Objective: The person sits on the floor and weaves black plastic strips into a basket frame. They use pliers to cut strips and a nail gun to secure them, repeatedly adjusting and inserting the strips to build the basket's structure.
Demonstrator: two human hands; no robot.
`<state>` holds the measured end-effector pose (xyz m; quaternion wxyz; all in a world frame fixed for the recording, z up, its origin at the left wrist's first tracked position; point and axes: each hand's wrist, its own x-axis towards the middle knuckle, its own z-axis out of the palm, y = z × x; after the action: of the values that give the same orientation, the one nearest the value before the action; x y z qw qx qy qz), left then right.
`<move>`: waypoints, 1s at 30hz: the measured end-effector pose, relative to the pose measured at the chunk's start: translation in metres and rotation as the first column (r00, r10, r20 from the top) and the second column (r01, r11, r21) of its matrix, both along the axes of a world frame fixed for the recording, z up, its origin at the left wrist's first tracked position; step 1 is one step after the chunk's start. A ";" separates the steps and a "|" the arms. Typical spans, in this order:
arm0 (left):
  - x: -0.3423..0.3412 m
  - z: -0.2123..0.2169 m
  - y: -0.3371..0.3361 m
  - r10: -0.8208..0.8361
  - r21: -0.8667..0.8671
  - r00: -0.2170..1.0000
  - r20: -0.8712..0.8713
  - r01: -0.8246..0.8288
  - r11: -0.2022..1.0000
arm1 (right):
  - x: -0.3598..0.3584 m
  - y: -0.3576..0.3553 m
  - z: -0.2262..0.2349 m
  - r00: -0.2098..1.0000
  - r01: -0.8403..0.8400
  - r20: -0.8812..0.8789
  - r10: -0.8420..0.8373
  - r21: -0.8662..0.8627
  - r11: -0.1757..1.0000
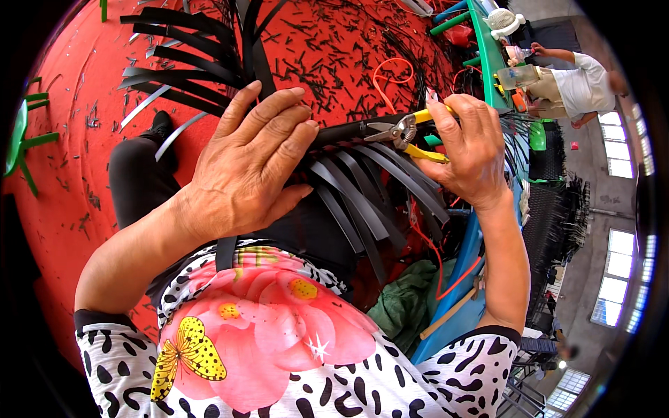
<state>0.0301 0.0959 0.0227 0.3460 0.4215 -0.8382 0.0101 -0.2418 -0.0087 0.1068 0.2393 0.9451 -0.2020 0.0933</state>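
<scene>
My left hand lies flat over a bundle of black plastic strips, pressing them down across my lap. The strips fan out from under the palm toward the right and lower right, and more fan out above the fingers. My right hand grips yellow-handled cutting pliers. The metal jaws of the pliers point left and sit on a black strip just past my left fingertips.
The red floor is littered with black strip cuttings and an orange cord loop. A green and blue bench runs along the right. Another person in white sits at the far right. A green cloth lies by my right side.
</scene>
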 end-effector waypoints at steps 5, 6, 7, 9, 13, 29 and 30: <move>0.003 -0.002 0.001 -0.015 0.017 1.000 0.017 0.015 1.000 | 0.003 0.000 -0.003 1.000 -0.010 0.016 0.011 -0.024 1.000; 0.003 -0.002 0.000 -0.016 0.015 1.000 0.015 0.016 1.000 | 0.003 0.000 -0.003 1.000 -0.010 0.012 0.010 -0.019 1.000; 0.003 -0.002 0.000 -0.017 0.015 1.000 0.012 0.016 1.000 | 0.003 0.000 -0.003 1.000 -0.011 0.009 0.011 -0.014 1.000; 0.002 -0.002 0.000 -0.017 0.015 1.000 0.008 0.017 1.000 | 0.004 -0.001 -0.003 1.000 -0.022 0.007 0.022 0.001 1.000; 0.001 -0.001 0.000 -0.008 -0.011 1.000 -0.015 0.008 1.000 | 0.004 -0.005 -0.004 0.999 -0.051 0.006 0.051 0.045 0.998; 0.000 0.000 0.002 -0.005 -0.013 0.999 -0.051 0.004 1.000 | 0.005 -0.013 -0.001 0.990 -0.133 -0.040 0.138 0.092 0.987; 0.000 0.001 0.003 -0.002 -0.012 0.999 -0.050 0.001 1.000 | 0.005 -0.013 0.001 0.989 -0.134 -0.047 0.140 0.107 0.985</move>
<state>0.0296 0.0985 0.0241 0.3693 0.4188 -0.8296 0.0042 -0.2364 -0.0216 0.1078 0.1884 0.9701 -0.1344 0.0732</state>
